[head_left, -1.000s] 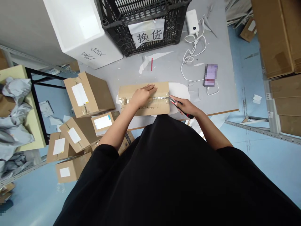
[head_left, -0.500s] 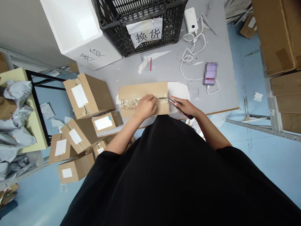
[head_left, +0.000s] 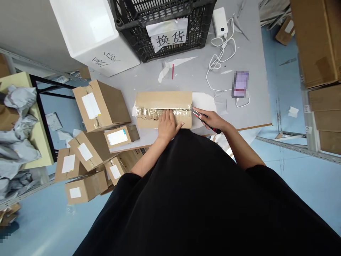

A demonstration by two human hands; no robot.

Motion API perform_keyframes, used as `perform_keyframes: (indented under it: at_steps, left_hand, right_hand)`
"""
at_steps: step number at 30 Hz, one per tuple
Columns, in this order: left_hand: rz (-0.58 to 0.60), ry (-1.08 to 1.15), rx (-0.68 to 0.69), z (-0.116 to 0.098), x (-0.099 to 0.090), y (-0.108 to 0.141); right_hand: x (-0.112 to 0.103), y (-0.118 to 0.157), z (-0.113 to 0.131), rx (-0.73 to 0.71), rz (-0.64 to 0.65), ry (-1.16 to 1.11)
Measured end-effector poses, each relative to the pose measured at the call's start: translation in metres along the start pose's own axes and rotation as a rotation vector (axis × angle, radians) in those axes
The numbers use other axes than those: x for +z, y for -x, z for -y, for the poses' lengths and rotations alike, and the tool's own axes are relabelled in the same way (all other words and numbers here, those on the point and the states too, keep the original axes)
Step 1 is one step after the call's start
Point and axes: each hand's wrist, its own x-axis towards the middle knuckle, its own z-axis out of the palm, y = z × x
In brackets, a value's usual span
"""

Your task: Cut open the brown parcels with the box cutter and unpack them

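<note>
A brown cardboard box [head_left: 163,101] lies on the grey table, with a wrinkled band of clear tape [head_left: 151,113] running lengthwise across its top. My left hand [head_left: 167,125] rests flat on the box's near edge, fingers spread, just below the tape and holding nothing. My right hand [head_left: 211,121] grips a black and red utility knife [head_left: 205,121]. The knife's tip is at the tape's right end, at the box's right edge. A sheet of white paper [head_left: 204,103] lies under and beside the box's right side.
A black plastic crate [head_left: 165,35] with a paper label and a white foam box [head_left: 93,39] stand beyond the table. A power bank [head_left: 220,22], white cable and phone [head_left: 240,84] lie to the right. Smaller labelled cartons stand at left, large cartons at right.
My left hand has slid from the box's far side, across the tape, to its near edge. My right hand and the knife have stayed at the tape's right end.
</note>
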Motion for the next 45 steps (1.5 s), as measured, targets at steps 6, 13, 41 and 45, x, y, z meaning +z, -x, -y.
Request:
perform_keyframes:
  at_steps: [6,13,41,45]
  left_hand:
    - [-0.073,0.111,-0.079,0.012,0.002,-0.019]
    - [-0.064,0.187,-0.156,0.011,0.001,-0.023]
    - [0.1,0.402,-0.284,0.005,-0.009,-0.049]
    - [0.071,0.422,-0.336,0.001,-0.004,-0.044]
  right_hand:
    - [0.002,0.0,0.001,0.024,0.003,-0.039]
    - [-0.001,0.0,0.004,0.004,0.013,-0.021]
    - [-0.012,-0.006,0.003,-0.017,0.05,0.05]
    - [-0.012,0.001,0.002,0.018,0.075,0.037]
